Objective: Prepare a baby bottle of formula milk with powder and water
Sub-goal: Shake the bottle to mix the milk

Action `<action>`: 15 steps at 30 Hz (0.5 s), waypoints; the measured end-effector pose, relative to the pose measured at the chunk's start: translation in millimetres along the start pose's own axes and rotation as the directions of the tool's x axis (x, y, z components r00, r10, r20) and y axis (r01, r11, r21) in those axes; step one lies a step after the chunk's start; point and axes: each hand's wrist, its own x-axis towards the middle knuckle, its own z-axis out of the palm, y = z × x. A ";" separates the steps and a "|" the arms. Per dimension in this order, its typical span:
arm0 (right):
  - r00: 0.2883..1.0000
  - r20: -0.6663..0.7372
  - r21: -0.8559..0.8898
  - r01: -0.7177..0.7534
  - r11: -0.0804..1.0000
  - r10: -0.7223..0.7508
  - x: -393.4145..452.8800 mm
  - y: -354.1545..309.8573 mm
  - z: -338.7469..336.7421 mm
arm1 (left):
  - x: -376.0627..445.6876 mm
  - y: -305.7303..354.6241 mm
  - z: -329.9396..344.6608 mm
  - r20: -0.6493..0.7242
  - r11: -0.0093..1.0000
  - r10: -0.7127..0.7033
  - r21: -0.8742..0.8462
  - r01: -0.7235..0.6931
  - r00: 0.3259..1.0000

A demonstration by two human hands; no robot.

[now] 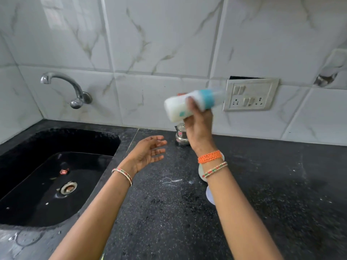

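Note:
My right hand (pixel 199 124) is raised above the black counter and grips a baby bottle (pixel 189 105) that lies almost on its side. The bottle is blurred; it holds white milk, has a teal collar and a clear cap that points right toward the wall socket. My left hand (pixel 150 152) hovers over the counter with its palm up and fingers spread, holding nothing. Under my right forearm show parts of white items (pixel 201 172), mostly hidden.
A small steel container (pixel 181 135) stands on the black granite counter (pixel 169 212) behind my right hand. A black sink (pixel 52 177) with a drain lies at left, under a chrome tap (pixel 75 91). A switch and socket plate (pixel 250 94) sits on the tiled wall.

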 end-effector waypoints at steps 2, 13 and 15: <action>0.929 0.247 -0.650 -0.051 0.758 0.274 2.6 -2.5 4.1 | -3.6 -5.3 2.9 0.027 0.996 0.051 0.075 -0.053 0.998; 0.885 0.247 -0.707 -0.115 0.697 0.396 -4.4 8.8 6.3 | -17.5 -20.8 5.0 0.345 0.950 -0.091 -0.252 0.185 0.934; 0.889 0.226 -0.696 -0.138 0.704 0.397 -6.0 8.8 6.0 | -17.6 -15.9 7.1 0.361 0.929 -0.079 -0.313 0.200 0.929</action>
